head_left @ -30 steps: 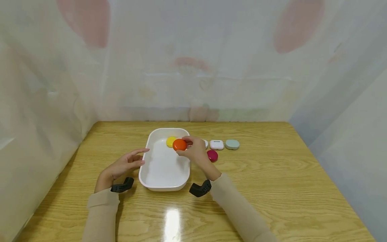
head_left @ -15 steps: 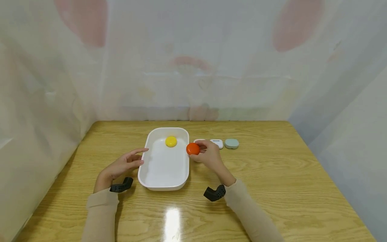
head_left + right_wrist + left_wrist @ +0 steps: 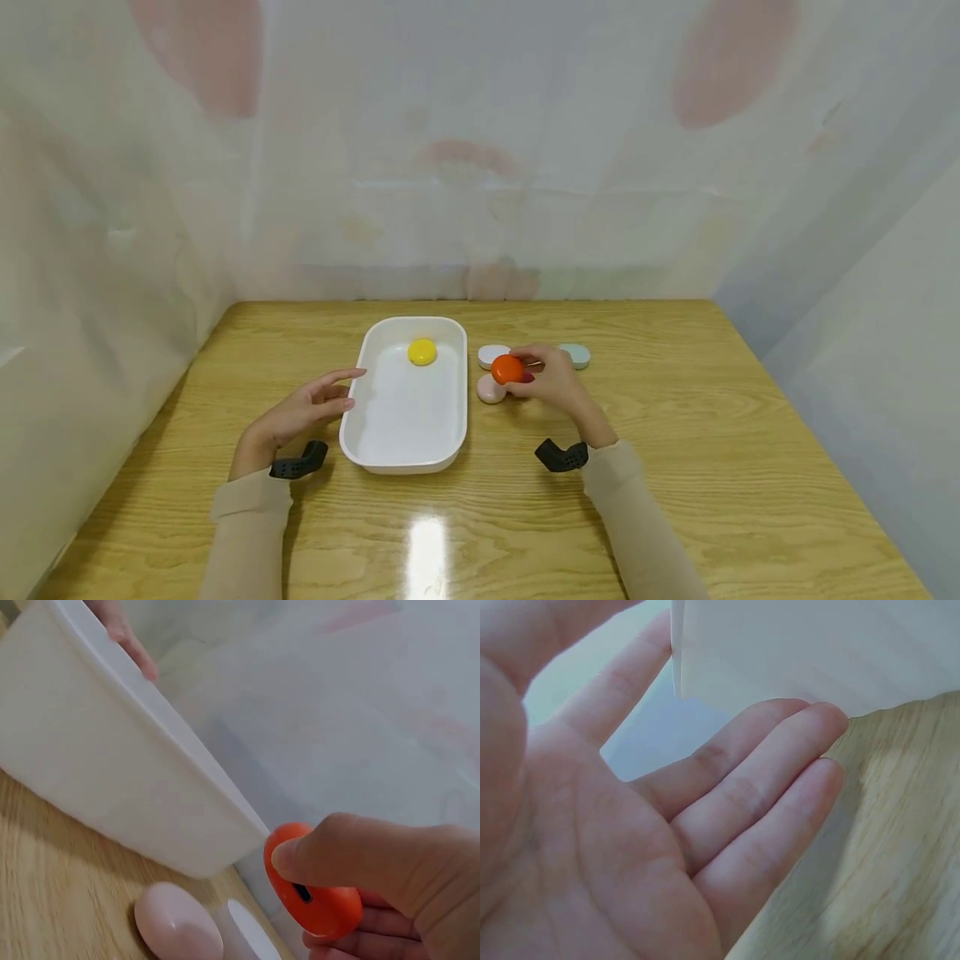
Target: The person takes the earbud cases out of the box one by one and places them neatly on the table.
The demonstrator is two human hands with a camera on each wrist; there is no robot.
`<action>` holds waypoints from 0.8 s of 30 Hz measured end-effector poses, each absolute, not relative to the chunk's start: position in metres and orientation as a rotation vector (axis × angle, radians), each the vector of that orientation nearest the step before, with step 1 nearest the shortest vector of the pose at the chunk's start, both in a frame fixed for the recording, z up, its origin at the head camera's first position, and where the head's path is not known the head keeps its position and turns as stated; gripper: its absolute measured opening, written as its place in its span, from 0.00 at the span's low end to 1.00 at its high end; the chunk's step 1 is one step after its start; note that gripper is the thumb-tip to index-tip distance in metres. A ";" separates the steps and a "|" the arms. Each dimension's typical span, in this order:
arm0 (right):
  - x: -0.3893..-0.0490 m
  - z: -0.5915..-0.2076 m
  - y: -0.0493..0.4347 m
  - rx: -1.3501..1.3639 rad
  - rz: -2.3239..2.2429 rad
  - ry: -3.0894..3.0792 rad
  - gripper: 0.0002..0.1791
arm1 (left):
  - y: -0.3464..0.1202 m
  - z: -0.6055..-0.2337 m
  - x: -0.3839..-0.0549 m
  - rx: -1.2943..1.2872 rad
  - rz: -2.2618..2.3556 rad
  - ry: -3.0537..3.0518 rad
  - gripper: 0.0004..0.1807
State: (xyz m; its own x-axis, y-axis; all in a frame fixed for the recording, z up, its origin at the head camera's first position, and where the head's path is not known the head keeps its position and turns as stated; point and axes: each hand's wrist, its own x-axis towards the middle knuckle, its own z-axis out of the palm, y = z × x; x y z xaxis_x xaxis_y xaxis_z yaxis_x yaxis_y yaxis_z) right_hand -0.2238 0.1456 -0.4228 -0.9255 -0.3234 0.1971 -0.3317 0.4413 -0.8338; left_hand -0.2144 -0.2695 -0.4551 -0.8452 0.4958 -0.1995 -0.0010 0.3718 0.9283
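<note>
My right hand point(image 3: 558, 382) pinches a glossy orange earbud case point(image 3: 507, 368) between thumb and fingers, above the table to the right of a white tray point(image 3: 403, 467). In the right wrist view a dark port slot shows on the orange case's side. Beside the tray's left wall is my left hand point(image 3: 303, 410), its fingertips at the rim; the left wrist view shows those fingers point(image 3: 742, 791) extended against the white wall. A round yellow case point(image 3: 422, 352) lies inside the tray near its far end. Partly behind the right hand's fingers, a dark red case point(image 3: 528, 377) shows.
Right of the tray, a pale pink round case point(image 3: 491, 390) and a white oval case point(image 3: 491, 356) sit on the wooden table point(image 3: 712, 467). Farther right is a pale green case point(image 3: 577, 356). A pale printed curtain point(image 3: 480, 233) hangs behind the table's far edge.
My right hand has carried the orange case from over the tray out to the right, above the other cases. The yellow case stays in the tray; the left hand stays at the rim.
</note>
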 end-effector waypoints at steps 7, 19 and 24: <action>-0.230 -0.430 0.162 0.508 1.508 -2.719 0.25 | -0.268 -0.453 -0.214 0.387 1.429 2.244 0.33; -0.240 -0.444 0.190 0.385 1.443 -2.801 0.25 | -0.266 -0.451 -0.213 0.388 1.430 2.251 0.33; -0.243 -0.449 0.200 0.362 1.376 -2.869 0.26 | -0.266 -0.451 -0.213 0.400 1.446 2.229 0.32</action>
State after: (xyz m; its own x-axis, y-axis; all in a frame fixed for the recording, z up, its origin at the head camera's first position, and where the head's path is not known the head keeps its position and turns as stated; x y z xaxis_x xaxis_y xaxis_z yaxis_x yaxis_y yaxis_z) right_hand -0.2425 0.1999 -0.4494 -0.9726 -0.2285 0.0428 -0.1764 0.6056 -0.7759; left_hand -0.2126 -0.2662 -0.4507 -0.8562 0.4709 -0.2124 -0.0019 0.4081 0.9129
